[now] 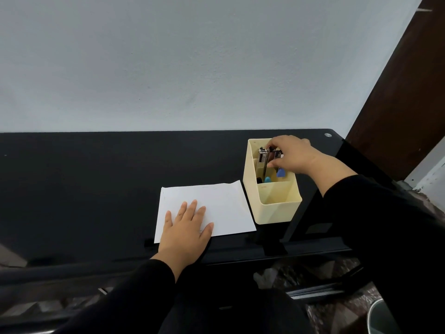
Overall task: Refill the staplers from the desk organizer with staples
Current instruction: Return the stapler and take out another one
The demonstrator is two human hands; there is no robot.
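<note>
Nearest me, at about 5 o'clock on the floor, the rim of a pale bin shows beside my black sleeve. On the black table my left grip is released: it lies flat, fingers straight and slightly spread, pressing the near left corner of a white sheet of paper. At 3 o'clock from the paper, with its near left edge just touching the sheet, stands the cream desk organizer, its long side running away from me. A divider splits off its near compartment. In the far part, toward 12 o'clock, stands a metal stapler, upright with its hinge end up. My right grip reaches in from 3 o'clock and is grasping the top of that stapler, thumb below and fingers curled over it. Just under my thumb a blue piece pokes up, and a teal piece sits beside the divider; I cannot tell what either one is. Beyond the table rises a plain pale wall, with a brown door at 2 o'clock.
</note>
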